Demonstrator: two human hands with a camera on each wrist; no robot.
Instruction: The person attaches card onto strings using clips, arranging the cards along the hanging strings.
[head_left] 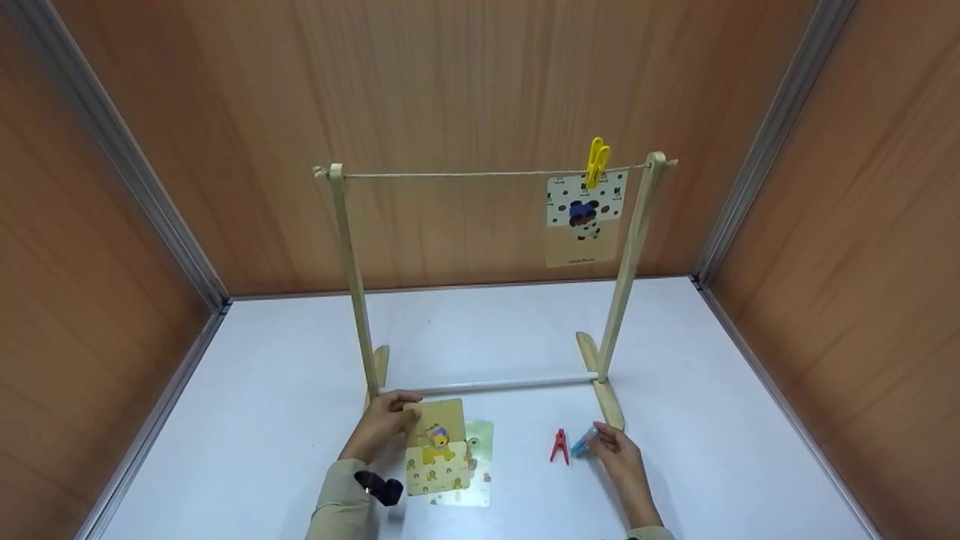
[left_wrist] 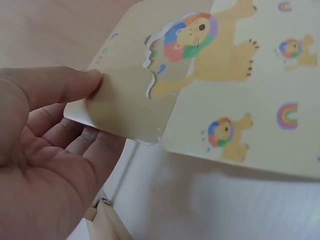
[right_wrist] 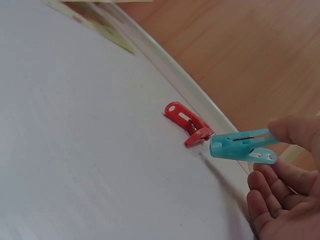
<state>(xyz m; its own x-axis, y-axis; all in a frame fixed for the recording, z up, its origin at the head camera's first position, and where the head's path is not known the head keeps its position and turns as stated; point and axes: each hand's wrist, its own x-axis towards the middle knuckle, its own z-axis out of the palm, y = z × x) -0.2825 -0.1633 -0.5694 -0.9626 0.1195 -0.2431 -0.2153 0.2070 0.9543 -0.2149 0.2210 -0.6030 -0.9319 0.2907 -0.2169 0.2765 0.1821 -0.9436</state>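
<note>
My left hand (head_left: 384, 424) pinches the top corner of a tan and cream card with a lion on it (left_wrist: 215, 85), thumb on the near face and fingers behind. The card (head_left: 437, 450) is held over a pale green card (head_left: 481, 442) on the table and partly covers it. Between the thumb and fingers of my right hand (head_left: 619, 454) is a blue clothespin (right_wrist: 242, 145), gripped by its handle end. Just left of it, a red clothespin (head_left: 559, 447) rests on the table.
A wooden frame with two posts (head_left: 352, 277) stands behind the hands, a string (head_left: 465, 175) tied across its top. Near the right post, a yellow clothespin (head_left: 597, 163) holds a bear card (head_left: 581, 244) on the string. Wood-grain panels (head_left: 465, 90) enclose the white table (head_left: 247, 420).
</note>
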